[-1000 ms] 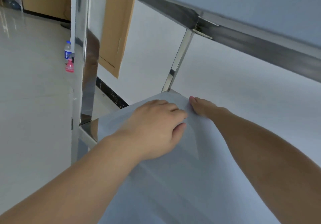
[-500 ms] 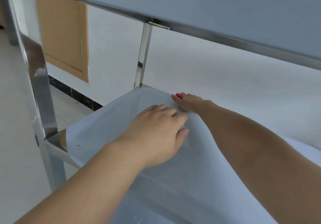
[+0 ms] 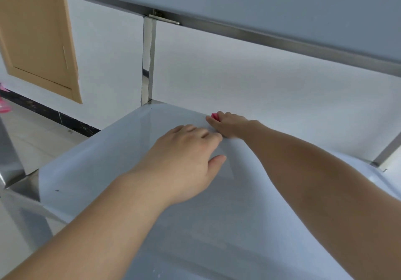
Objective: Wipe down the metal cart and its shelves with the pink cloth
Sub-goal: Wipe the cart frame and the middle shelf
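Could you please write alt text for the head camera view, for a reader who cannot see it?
A person's right hand holds a pink cloth at the far edge of a metal cart's lower shelf, while the left hand rests on the shelf beside it. An upper shelf spans overhead, joined by an upright post.

Pink cloth (image 3: 215, 116) – pale grey shelf (image 3: 112, 149) – tan door (image 3: 36, 40).
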The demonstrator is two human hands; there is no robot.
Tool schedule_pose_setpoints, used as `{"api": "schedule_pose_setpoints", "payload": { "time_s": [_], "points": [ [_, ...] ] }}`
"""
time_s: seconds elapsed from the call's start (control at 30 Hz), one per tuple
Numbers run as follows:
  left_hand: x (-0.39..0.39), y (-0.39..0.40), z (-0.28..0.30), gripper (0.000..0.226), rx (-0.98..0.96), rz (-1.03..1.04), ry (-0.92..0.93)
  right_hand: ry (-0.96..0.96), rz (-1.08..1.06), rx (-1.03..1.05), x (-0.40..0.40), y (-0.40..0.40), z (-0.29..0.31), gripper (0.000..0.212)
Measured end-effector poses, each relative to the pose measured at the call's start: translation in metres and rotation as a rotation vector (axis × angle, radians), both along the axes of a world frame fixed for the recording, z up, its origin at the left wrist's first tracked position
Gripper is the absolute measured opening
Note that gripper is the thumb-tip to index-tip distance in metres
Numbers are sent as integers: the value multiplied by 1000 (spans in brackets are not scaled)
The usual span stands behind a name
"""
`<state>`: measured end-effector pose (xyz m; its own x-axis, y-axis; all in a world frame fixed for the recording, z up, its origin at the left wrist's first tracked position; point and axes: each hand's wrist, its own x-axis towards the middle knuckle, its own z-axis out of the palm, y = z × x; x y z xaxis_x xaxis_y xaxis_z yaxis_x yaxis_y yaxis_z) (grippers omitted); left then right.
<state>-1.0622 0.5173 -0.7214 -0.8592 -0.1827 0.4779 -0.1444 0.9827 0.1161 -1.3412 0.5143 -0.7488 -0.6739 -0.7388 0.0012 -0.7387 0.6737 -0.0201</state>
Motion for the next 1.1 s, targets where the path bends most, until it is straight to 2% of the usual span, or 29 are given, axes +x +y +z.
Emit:
{"api": "schedule_pose_setpoints", "payload": {
  "time_s": [0.33, 0.53, 0.77, 1.1],
  "points": [
    [-12, 13, 6, 53, -11, -35, -27, -15, -34, 8, -19, 42, -3, 94],
    [-23, 23, 8, 61, 3, -44, -33, -140, -101, 32, -31, 71, 4, 96],
    [-23, 33, -2, 63, 42, -75, -119, -124, -106, 29, -42, 97, 3, 94],
    [-22, 47, -10, 67, 123, -71, -82, -121, -153, 14, -57, 138, 3, 85]
  ]
}}
